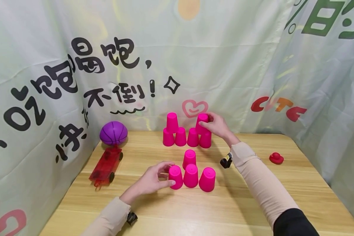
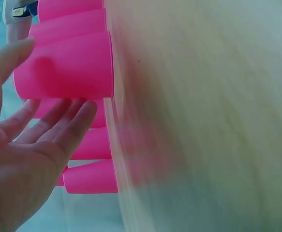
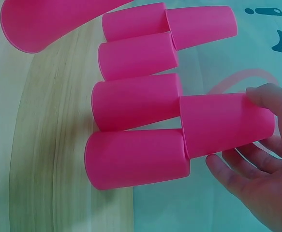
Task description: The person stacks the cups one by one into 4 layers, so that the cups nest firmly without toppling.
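Observation:
Several pink cups stand upside down on the table. Two small three-cup pyramids stand side by side at the back, each with one cup atop two others. My right hand point(image 1: 216, 125) pinches the top cup point(image 3: 228, 123) of the right pyramid, thumb on one side and fingers on the other. My left hand point(image 1: 153, 178) is spread loosely around the front-left cup point(image 1: 175, 177); in the left wrist view its fingertips point(image 2: 85, 113) lie right at the cup's side. Beside that cup are a middle cup point(image 1: 190, 176) and a right cup point(image 1: 207, 180), with another cup point(image 1: 189, 159) behind.
A purple ball point(image 1: 113, 133) and a red transparent toy car point(image 1: 107, 165) sit at the table's left side. A small red rubber duck point(image 1: 276, 158) is at the right. A printed curtain point(image 1: 224, 65) hangs behind the wooden table point(image 1: 242, 209).

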### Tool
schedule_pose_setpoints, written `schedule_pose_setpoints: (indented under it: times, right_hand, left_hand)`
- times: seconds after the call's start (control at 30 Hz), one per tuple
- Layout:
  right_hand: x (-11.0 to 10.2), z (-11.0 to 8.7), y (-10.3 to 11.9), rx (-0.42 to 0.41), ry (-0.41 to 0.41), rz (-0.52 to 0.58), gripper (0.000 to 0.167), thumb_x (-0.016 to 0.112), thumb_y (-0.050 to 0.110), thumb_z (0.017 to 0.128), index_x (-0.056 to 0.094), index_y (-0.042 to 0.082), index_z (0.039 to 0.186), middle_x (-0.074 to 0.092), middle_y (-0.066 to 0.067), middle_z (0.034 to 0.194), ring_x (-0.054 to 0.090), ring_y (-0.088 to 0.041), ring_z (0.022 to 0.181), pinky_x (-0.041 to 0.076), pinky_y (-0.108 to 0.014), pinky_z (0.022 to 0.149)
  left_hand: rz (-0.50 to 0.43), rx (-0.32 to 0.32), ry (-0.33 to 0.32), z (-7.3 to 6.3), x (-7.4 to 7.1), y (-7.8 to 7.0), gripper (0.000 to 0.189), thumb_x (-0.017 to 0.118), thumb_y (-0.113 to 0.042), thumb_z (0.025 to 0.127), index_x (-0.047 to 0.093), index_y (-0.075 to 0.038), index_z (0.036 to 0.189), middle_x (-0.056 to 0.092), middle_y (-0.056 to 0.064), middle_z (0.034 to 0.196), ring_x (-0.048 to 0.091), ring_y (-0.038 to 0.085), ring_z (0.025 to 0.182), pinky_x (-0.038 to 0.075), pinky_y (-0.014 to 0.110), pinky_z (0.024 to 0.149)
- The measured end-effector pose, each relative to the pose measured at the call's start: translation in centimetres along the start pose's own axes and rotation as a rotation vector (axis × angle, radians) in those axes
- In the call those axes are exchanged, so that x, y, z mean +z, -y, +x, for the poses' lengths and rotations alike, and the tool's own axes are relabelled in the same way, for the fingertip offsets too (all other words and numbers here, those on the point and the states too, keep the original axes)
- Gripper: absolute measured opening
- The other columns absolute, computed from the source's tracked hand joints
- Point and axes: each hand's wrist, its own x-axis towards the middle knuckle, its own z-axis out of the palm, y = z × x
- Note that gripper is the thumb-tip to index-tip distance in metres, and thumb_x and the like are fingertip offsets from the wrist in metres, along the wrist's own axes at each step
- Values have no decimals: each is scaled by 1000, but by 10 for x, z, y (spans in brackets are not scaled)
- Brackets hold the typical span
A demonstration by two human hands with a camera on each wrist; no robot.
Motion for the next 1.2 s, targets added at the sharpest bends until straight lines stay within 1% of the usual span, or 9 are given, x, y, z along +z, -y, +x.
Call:
schedule_pose_setpoints:
  times: [0.17,0.27,0.33,0.47,0.6,0.73,0.9,1.07,1.2]
  right_hand:
    - [-1,-1,-1,9,-2,20,77,76,27,98,37,7,161,62,-24,137,62,-39,122,59,-50,98]
    - [-3,-4,-1,26,-12,31,84,76,31,97,30,9,164,58,-24,145,58,-41,131,58,-55,103]
    - [-5,-6,-2,36,-20,38,87,77,34,97,29,10,165,55,-23,149,56,-41,135,57,-57,104]
    - [-9,-11,-1,47,-31,46,89,77,39,96,29,11,165,53,-22,152,53,-41,138,56,-57,105]
    - [-12,-19,-1,32,-40,36,87,77,41,95,32,11,164,52,-22,153,53,-42,139,57,-59,104]
    - [-13,-31,0,0,-39,17,84,78,40,95,36,10,162,53,-22,152,55,-42,137,57,-60,102]
    - [-12,-46,1,-26,-39,-10,80,78,38,95,40,8,159,55,-24,151,57,-43,136,57,-60,104]
    - [-10,-63,4,-58,-37,-17,73,78,34,96,46,6,155,59,-25,147,59,-42,134,54,-59,109]
    - [-8,-77,5,-76,-21,-3,67,79,30,96,51,7,151,64,-23,142,62,-41,131,56,-58,106]
  left_hand:
    - [-14,21,4,2,3,1,61,85,-19,91,57,-12,144,69,12,130,70,28,116,61,42,101]
    - [-13,19,3,3,4,2,60,85,-19,91,57,-12,144,68,11,130,70,28,116,61,40,101]
    - [-9,19,3,4,5,2,59,85,-19,91,58,-13,143,68,10,131,70,28,116,61,39,101]
    - [-9,5,3,5,5,2,58,85,-18,91,58,-14,143,68,6,132,70,25,116,61,33,100]
    - [-6,-6,-12,5,5,2,57,84,-17,91,58,-13,142,68,8,132,71,26,115,62,33,97]
    - [17,-2,-59,7,1,1,56,84,-17,91,59,-11,141,70,10,130,71,29,115,63,39,98]
    - [66,36,-147,17,-8,-2,55,84,-19,91,60,-12,140,72,9,127,71,29,114,62,45,98]
    - [98,63,-225,34,-15,-10,54,85,-20,90,61,-13,139,72,5,124,71,25,111,62,45,97]
    - [114,74,-274,51,-17,-19,54,86,-19,89,61,-14,137,72,3,122,71,23,109,62,44,97]
